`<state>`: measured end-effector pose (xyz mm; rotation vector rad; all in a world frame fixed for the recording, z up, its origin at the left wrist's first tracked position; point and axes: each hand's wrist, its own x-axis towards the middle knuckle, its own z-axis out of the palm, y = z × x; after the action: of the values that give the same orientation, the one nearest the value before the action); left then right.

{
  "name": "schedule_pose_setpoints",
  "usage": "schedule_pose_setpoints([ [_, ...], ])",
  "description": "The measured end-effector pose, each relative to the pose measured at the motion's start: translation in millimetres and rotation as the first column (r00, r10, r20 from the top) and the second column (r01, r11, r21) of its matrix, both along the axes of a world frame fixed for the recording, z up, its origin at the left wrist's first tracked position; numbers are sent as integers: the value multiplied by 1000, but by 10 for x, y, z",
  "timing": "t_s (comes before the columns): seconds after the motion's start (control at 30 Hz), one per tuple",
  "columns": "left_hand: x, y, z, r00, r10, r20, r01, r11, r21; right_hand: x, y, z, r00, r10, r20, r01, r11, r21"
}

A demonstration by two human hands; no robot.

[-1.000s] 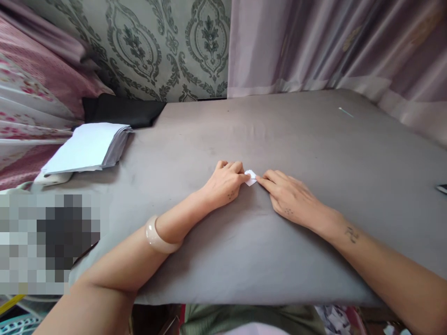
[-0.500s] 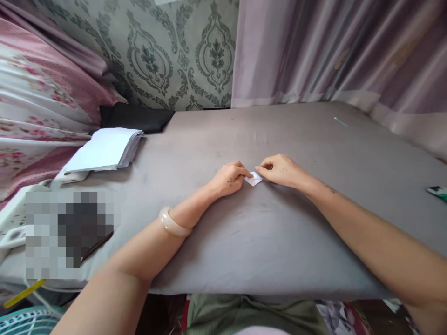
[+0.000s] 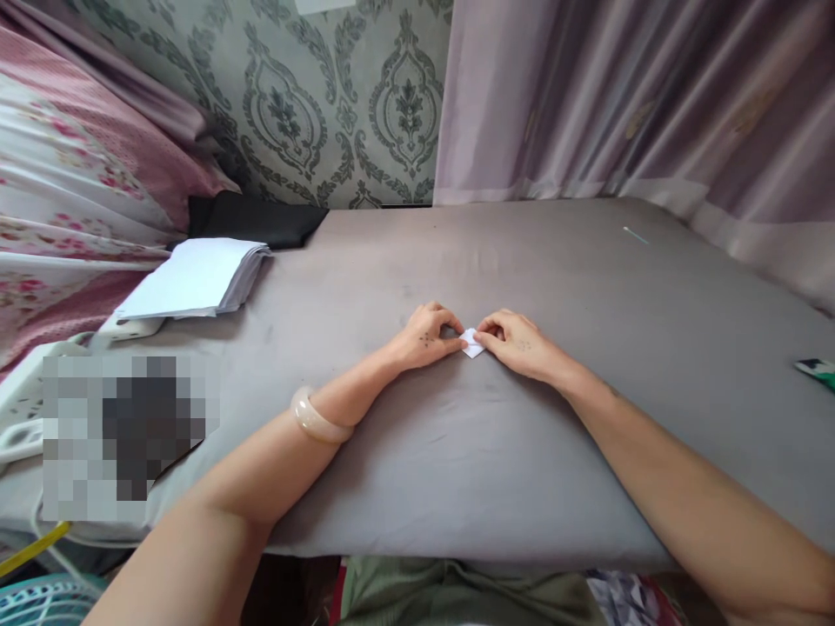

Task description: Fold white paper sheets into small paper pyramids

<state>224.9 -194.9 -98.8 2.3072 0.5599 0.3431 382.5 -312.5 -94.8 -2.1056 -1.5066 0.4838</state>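
Note:
A small folded piece of white paper (image 3: pixel 472 345) lies on the grey cloth-covered surface (image 3: pixel 417 461), one corner pointing towards me. My left hand (image 3: pixel 430 336) pinches its left edge between thumb and fingers. On the opposite edge, my right hand (image 3: pixel 513 342) has its thumb and forefinger closed on the paper. Fingertips cover both sides of the paper, so its folds there are hidden. A pale bangle (image 3: pixel 317 419) sits on my left forearm.
A stack of white paper sheets (image 3: pixel 189 278) lies at the left, before a black folded item (image 3: pixel 261 217). White power strips (image 3: pixel 26 391) are at the left edge. A thin stick (image 3: pixel 636 235) lies far right, and a green-and-dark object (image 3: pixel 815 372) at the right edge.
My right hand has come in from beside the paper and taken hold of its right edge. My left hand has shifted from pressing on top to pinching the left edge.

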Motion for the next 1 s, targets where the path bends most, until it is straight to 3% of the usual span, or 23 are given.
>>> schedule_pose_setpoints([
  [0.1,2,25,-15,999,-3,47,8,995,-104,-34,-55,45,998,-6,-69,9,999,34],
  [0.17,2,25,-17,996,-4,87,26,969,-244,-58,-93,90,992,-27,-122,33,998,44],
  [0.27,8,4,-4,981,11,192,86,868,-490,-76,-130,126,981,-38,-192,52,996,67],
  [0.37,24,-29,47,948,116,296,94,787,-610,-76,-135,111,954,-13,-299,68,982,174],
  [0.6,57,-95,149,881,309,359,47,697,-715,-97,-133,115,819,54,-571,76,977,201],
  [0.7,58,-112,139,867,327,376,51,694,-719,-114,-140,129,758,56,-650,83,980,180],
  [0.87,48,-161,139,863,318,393,60,707,-704,-168,-139,199,728,35,-685,84,987,140],
  [1.0,61,-179,145,842,369,393,68,650,-757,-205,-128,236,681,-12,-732,163,977,135],
])
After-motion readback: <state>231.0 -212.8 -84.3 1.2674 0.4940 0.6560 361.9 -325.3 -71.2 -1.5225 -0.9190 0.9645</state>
